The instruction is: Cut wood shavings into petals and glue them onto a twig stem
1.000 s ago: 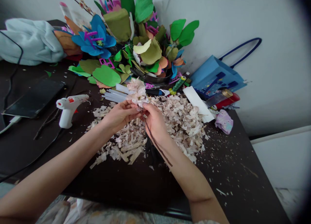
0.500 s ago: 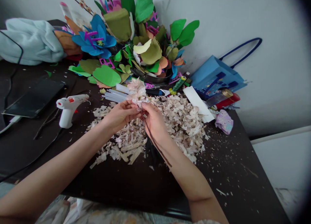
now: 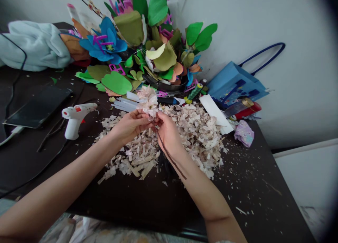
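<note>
A thin brown twig [image 3: 170, 155] with pale pink petals [image 3: 148, 99] clustered at its top is held between my two hands, above a heap of cream petal scraps [image 3: 196, 130]. My left hand [image 3: 133, 125] is closed, thumb and fingers pinching the twig just under the petals. Close beside it, my right hand [image 3: 167, 128] is also closed on the twig, its fingertips near the lowest petals. The twig's lower end slants down across my right wrist. Fingers partly hide the spot where petals meet twig.
A white glue gun [image 3: 75, 120] stands left of my hands, near a dark tablet [image 3: 38, 106]. Glue sticks [image 3: 124, 105] lie behind the petals. Colourful fabric flowers [image 3: 158, 53] fill the back. At right are a blue bag [image 3: 235, 83] and a white strip [image 3: 216, 114].
My right thumb has shifted slightly off the petals, and more of the pink cluster shows. Both hands stay on the twig in nearly the same place.
</note>
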### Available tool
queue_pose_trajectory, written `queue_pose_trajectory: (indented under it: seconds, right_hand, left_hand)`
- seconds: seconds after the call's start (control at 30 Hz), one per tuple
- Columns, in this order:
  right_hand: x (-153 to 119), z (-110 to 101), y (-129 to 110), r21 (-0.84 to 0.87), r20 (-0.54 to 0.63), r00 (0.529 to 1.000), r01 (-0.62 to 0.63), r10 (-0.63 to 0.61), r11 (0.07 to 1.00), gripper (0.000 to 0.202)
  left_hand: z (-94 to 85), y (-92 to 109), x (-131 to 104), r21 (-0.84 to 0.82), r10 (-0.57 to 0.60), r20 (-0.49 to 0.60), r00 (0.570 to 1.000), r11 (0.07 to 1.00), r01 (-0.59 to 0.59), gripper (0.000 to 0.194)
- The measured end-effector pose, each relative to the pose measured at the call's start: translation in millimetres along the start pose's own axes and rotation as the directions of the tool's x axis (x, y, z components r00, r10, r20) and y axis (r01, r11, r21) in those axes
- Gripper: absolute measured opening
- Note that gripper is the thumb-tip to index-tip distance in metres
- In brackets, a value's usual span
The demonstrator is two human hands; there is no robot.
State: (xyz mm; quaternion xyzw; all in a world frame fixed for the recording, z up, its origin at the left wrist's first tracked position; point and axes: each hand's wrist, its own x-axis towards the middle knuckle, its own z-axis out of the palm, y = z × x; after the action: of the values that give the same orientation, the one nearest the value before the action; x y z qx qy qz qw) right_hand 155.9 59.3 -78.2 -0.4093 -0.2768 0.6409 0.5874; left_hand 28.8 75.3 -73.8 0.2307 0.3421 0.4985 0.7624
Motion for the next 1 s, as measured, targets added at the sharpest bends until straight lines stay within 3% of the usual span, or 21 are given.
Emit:
queue_pose_trajectory:
  seconds: [0.2,0.57,0.8,1.0]
  right_hand:
    - [-3,1,-3,-0.002,0.053,0.999,-0.01,0.01,1.0,0.016]
    - [-2,7,-2,-0.039,0.046,0.999,0.015,-0.013,0.999,0.012]
    - [0,0,4,0.029,-0.087,0.995,-0.038,0.041,0.999,0.02]
    - [3,3,6,0.094,-0.068,0.995,-0.072,0.078,0.993,0.019]
  left_hand:
    - [-0.8,0,-1,0.005,0.023,-0.001,1.0,1.0,-0.023,0.026]
    - [-6.3,-2,0,0.013,0.041,0.032,0.999,0.999,-0.041,0.027]
    - [-9.7,-1,0,0.017,0.063,0.013,0.998,0.998,-0.063,0.035]
    - [-13.8,-2,0,0.096,0.099,0.028,0.995,0.99,-0.101,0.043]
